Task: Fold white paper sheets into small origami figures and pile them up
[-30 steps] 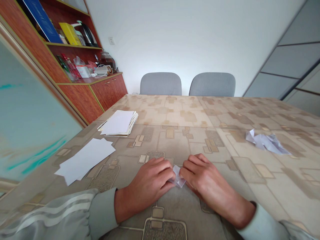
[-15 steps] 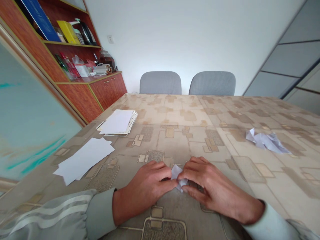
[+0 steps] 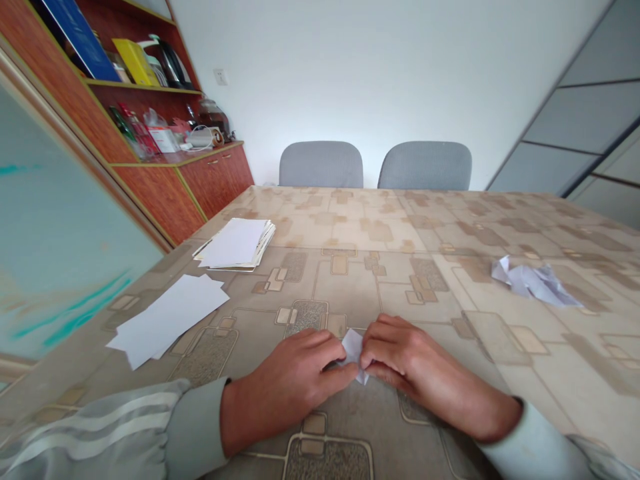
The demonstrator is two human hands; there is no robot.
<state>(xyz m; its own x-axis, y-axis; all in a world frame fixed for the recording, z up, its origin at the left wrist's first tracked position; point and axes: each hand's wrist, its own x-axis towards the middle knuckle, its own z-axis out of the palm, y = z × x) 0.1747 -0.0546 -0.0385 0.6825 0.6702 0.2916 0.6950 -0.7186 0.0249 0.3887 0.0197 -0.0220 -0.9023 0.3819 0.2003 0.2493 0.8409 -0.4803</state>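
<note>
A small folded piece of white paper (image 3: 354, 353) is pinched between the left hand (image 3: 287, 388) and the right hand (image 3: 425, 363). Both hands are closed on it, fingers curled (most of its folds are hidden behind them). Well ahead of the folded paper, a stack of white sheets (image 3: 235, 244) lies on the patterned tablecloth (image 3: 385, 287). Ahead and to its left lie loose white sheets (image 3: 167, 320); far to its right, a crumpled sheet of white paper (image 3: 533, 283).
</note>
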